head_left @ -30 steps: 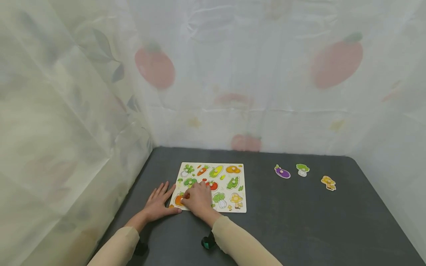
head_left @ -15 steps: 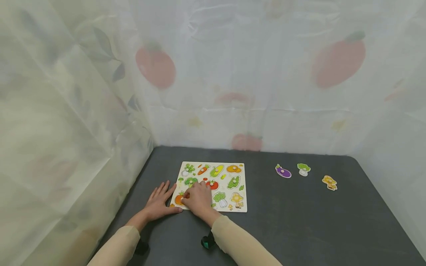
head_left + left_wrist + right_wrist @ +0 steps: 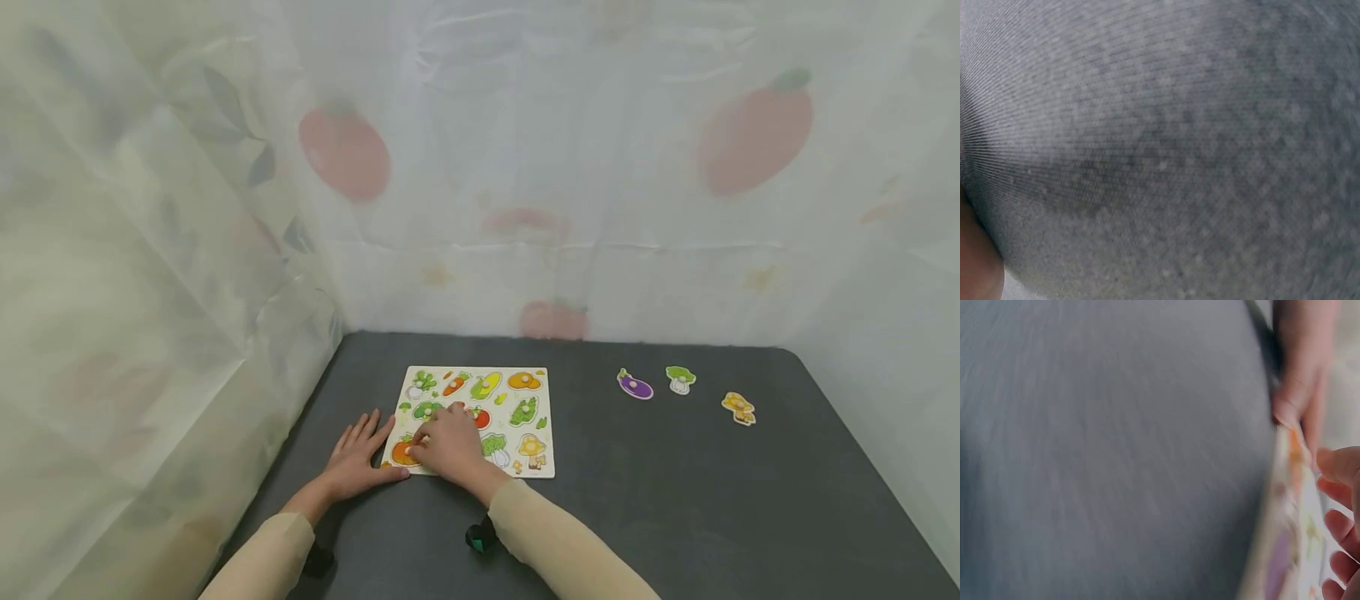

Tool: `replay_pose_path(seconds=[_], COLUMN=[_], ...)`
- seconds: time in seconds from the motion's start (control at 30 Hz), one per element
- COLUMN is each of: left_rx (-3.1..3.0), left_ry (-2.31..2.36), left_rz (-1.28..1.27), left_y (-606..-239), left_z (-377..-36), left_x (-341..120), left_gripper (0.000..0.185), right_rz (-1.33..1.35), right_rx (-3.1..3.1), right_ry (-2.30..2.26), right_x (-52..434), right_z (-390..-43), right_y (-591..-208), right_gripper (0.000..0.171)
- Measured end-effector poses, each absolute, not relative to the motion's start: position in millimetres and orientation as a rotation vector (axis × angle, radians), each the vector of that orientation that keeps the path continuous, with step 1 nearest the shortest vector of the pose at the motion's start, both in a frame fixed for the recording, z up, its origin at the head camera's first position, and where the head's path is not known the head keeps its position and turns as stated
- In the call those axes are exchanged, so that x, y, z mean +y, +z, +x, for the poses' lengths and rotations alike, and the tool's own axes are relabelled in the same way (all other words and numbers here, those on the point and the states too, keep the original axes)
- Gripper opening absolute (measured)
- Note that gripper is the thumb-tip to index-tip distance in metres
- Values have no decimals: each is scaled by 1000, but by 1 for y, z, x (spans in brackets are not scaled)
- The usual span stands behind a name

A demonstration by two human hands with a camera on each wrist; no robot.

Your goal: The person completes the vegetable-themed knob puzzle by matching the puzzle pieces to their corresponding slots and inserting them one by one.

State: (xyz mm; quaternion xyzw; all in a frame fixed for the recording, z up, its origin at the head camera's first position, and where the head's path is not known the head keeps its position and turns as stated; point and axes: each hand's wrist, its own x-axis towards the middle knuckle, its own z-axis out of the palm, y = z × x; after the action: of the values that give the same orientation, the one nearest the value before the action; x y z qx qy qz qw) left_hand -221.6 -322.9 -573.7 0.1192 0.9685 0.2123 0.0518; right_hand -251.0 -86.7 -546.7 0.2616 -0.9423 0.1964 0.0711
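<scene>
From the head view, a vegetable puzzle board [image 3: 480,421] lay flat on the dark table [image 3: 675,517], toward its left half. The left hand [image 3: 358,458] rested flat beside the board's near-left corner, fingers straight and spread, thumb touching the board's edge. The right hand [image 3: 448,443] lay on the board's near-left part, fingers bent over an orange piece [image 3: 402,454]; whether it pinched the piece's peg could not be told. Well right of the board lay 3 loose pieces: an eggplant piece [image 3: 635,385], a green piece [image 3: 680,379] and a yellow piece [image 3: 739,407].

The left wrist view showed only blurred grey tabletop [image 3: 1172,150] and a sliver of skin.

In the right wrist view, blurred, the board's edge [image 3: 1285,506] ran past the right hand's curled fingers [image 3: 1338,525], with the left hand's thumb [image 3: 1294,394] at the board's corner.
</scene>
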Motion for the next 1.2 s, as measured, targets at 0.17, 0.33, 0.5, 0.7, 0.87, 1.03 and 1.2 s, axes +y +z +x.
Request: replay_pose_path(seconds=[0.17, 0.33, 0.5, 0.7, 0.87, 1.03, 1.2], left_rx=[2954, 2981, 2978, 2986, 2980, 2969, 2962], left_ry=[634, 631, 684, 719, 715, 701, 703], left_rz=[351, 365, 392, 428, 428, 400, 374], left_y=[-581, -579, -574, -573, -575, -574, -569], left_z=[-226, -224, -219, -215, -216, -217, -218], left_x=[-327, -329, -325, -324, -326, -325, -320], left_gripper=[112, 112, 110, 107, 108, 109, 111], right_rz=[739, 711, 706, 497, 298, 198, 152], right_rx=[-2786, -2737, -2741, -2763, -2774, -2778, -2785], right_ry=[753, 953, 984, 930, 884, 835, 810], right_x=[-42, 0, 39, 108, 168, 212, 237], right_z=[-267, -278, -280, -295, -308, -314, -314], right_y=[-527, -514, -515, -524, -532, -542, -550], right_gripper=[17, 16, 18, 18, 22, 28, 35])
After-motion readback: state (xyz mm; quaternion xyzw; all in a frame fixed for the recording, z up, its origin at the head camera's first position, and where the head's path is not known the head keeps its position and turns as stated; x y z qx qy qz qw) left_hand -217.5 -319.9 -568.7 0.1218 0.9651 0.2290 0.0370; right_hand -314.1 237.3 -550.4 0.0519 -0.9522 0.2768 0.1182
